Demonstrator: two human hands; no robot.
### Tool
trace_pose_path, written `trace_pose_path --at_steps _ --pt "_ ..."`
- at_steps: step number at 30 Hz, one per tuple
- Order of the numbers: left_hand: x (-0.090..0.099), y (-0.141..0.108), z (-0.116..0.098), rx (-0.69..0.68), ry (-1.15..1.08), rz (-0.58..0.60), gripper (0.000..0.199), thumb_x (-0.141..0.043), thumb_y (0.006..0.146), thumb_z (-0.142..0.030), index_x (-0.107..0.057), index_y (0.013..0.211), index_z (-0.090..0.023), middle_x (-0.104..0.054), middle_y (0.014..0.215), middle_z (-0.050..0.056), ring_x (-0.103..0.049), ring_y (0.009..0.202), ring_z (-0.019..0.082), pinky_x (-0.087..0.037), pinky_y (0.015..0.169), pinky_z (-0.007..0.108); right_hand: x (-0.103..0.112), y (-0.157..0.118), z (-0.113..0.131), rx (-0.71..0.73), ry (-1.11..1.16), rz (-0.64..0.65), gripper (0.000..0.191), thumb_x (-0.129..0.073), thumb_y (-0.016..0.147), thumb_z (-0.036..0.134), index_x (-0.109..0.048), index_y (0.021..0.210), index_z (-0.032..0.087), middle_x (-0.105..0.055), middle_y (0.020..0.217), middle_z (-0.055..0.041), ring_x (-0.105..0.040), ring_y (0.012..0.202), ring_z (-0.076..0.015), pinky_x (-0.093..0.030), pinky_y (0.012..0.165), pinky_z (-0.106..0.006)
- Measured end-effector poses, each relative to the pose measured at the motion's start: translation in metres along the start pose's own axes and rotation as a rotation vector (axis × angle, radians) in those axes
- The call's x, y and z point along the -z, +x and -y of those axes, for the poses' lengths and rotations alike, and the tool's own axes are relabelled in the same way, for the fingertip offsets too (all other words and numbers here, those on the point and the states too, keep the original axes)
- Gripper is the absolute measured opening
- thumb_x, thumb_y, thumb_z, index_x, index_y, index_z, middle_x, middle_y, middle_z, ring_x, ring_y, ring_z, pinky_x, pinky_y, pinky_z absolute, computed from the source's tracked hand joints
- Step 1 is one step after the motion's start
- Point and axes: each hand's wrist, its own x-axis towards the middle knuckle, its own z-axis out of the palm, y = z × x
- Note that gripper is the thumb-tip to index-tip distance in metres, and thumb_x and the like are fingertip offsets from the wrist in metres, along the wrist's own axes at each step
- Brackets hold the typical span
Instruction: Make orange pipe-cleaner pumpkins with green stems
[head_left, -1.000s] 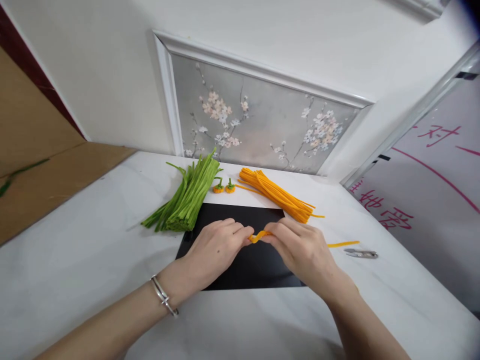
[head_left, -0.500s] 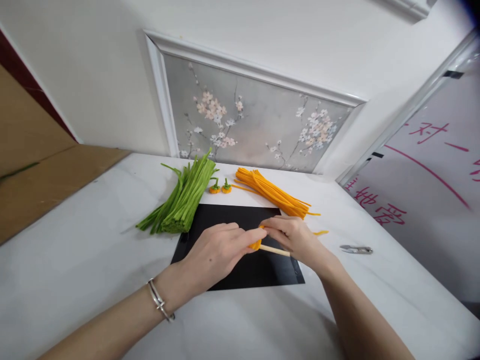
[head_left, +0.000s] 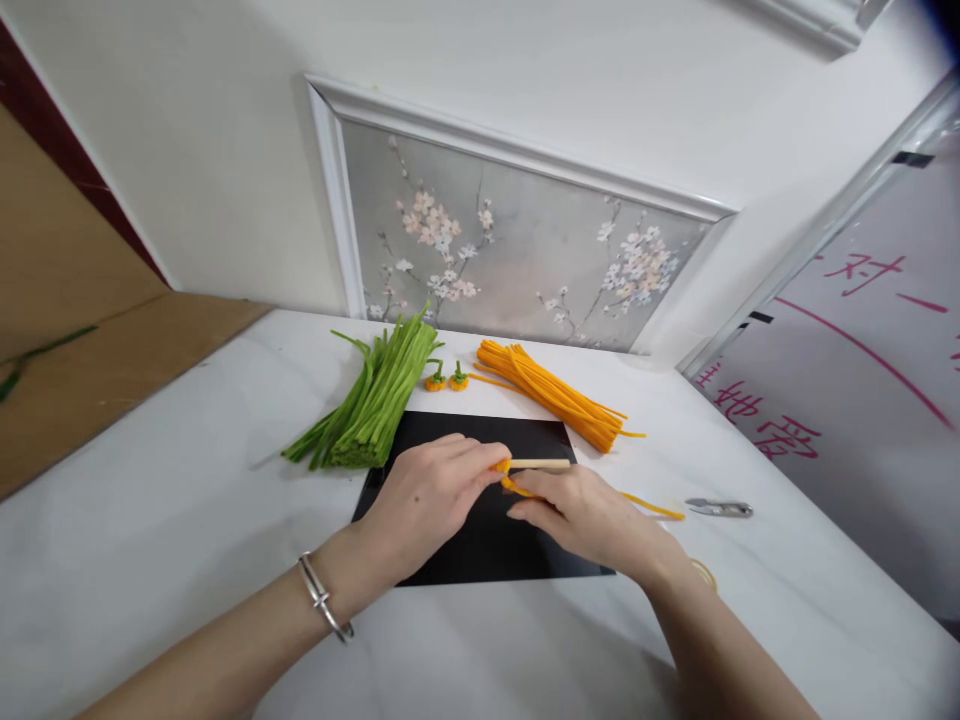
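Over the black mat (head_left: 480,550), my left hand (head_left: 442,490) pinches a thin wooden stick (head_left: 541,464) together with the orange pipe cleaner wound around its near end. My right hand (head_left: 581,510) is closed on the loose length of that orange pipe cleaner (head_left: 516,487), just below the stick. The strand's tail passes under the right hand and comes out on its right side. My left fingers cover part of the winding.
A bundle of green pipe cleaners (head_left: 382,390) lies at the left, a bundle of orange pipe cleaners (head_left: 551,395) at the back right. Two small orange-and-green pumpkin shapes (head_left: 458,378) sit between them. Thread snips (head_left: 720,508) lie at the right, near a whiteboard (head_left: 847,400).
My right hand has moved down and away from the left fingers, drawing the orange strand around. The stick's free end has swung upward, and the strand's tail has shifted right.
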Motion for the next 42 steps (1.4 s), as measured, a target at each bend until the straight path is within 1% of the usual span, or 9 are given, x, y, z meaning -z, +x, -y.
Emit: trace_pose_path --at_steps 10,16,18,21,25,31,35,38,42 --pt "0.004 0.002 0.008 0.160 -0.030 -0.069 0.020 -0.049 0.094 -0.023 -0.066 0.103 -0.023 -0.071 0.086 -0.001 -0.065 0.076 0.015 -0.049 0.068 0.026 -0.001 -0.004 0.006 -0.038 -0.078 0.013 0.015 -0.044 0.097 0.022 -0.057 0.091 0.018 -0.066 0.081 -0.0026 -0.063 0.072 -0.0178 -0.042 0.063 -0.027" --pt "0.003 0.003 0.014 0.174 0.001 -0.069 0.022 -0.048 0.093 -0.018 -0.066 0.106 -0.020 -0.072 0.089 0.002 -0.066 0.081 0.017 -0.050 0.072 0.027 0.009 -0.008 0.021 0.033 0.001 0.027 0.027 -0.041 0.099 0.023 -0.052 0.075 0.020 -0.055 0.065 0.0023 -0.052 0.056 -0.0121 -0.035 0.054 -0.024" --pt "0.001 0.002 0.013 0.144 0.066 -0.011 0.021 -0.047 0.094 -0.018 -0.066 0.104 -0.019 -0.070 0.086 0.003 -0.064 0.080 0.018 -0.050 0.071 0.028 0.016 -0.011 0.028 0.068 0.045 -0.036 0.028 -0.040 0.099 0.024 -0.052 0.075 0.020 -0.055 0.067 0.0013 -0.050 0.057 -0.0117 -0.035 0.055 -0.024" --pt "-0.003 0.000 0.011 0.066 0.144 0.037 0.020 -0.047 0.094 -0.018 -0.065 0.103 -0.020 -0.069 0.081 0.003 -0.063 0.078 0.018 -0.049 0.069 0.028 0.024 -0.012 0.032 0.069 0.016 -0.234 0.029 -0.038 0.100 0.026 -0.057 0.079 0.019 -0.055 0.069 -0.0008 -0.050 0.059 -0.0123 -0.036 0.055 -0.025" --pt "-0.007 -0.002 0.005 -0.054 0.151 0.077 0.018 -0.048 0.094 -0.021 -0.065 0.100 -0.021 -0.069 0.079 0.001 -0.062 0.074 0.016 -0.048 0.066 0.026 0.027 -0.008 0.023 0.026 -0.067 -0.460 0.026 -0.043 0.099 0.030 -0.064 0.089 0.019 -0.061 0.073 -0.0028 -0.056 0.063 -0.0131 -0.041 0.059 -0.025" --pt "-0.008 -0.002 0.000 -0.157 0.091 0.069 0.016 -0.052 0.093 -0.026 -0.064 0.098 -0.017 -0.069 0.077 0.002 -0.058 0.069 0.016 -0.045 0.061 0.027 0.025 0.003 -0.010 -0.134 -0.161 -0.563 0.024 -0.048 0.096 0.035 -0.067 0.087 0.022 -0.069 0.083 -0.0035 -0.064 0.074 -0.0159 -0.044 0.066 -0.025" --pt "-0.007 -0.002 -0.002 -0.170 0.062 0.007 0.014 -0.051 0.093 -0.024 -0.064 0.092 -0.019 -0.066 0.070 -0.001 -0.055 0.062 0.014 -0.043 0.057 0.025 0.016 0.009 -0.026 -0.168 -0.203 -0.405 0.024 -0.049 0.096 0.036 -0.067 0.088 0.021 -0.068 0.081 -0.0030 -0.063 0.072 -0.0153 -0.041 0.063 -0.024" --pt "-0.006 -0.002 -0.003 -0.151 0.059 -0.043 0.016 -0.053 0.092 -0.023 -0.062 0.105 -0.019 -0.065 0.071 -0.001 -0.054 0.061 0.014 -0.043 0.056 0.025 0.008 0.010 -0.027 -0.119 -0.177 -0.244 0.026 -0.046 0.098 0.033 -0.066 0.087 0.020 -0.064 0.075 -0.0019 -0.060 0.067 -0.0131 -0.036 0.057 -0.023" --pt "-0.004 -0.002 -0.003 -0.184 0.015 -0.067 0.025 -0.052 0.093 -0.019 -0.058 0.117 -0.022 -0.068 0.076 -0.002 -0.056 0.065 0.013 -0.045 0.060 0.025 0.002 0.009 -0.018 -0.067 -0.194 -0.102 0.031 -0.046 0.097 0.027 -0.061 0.072 0.019 -0.054 0.061 0.0021 -0.048 0.051 -0.0099 -0.026 0.049 -0.024"
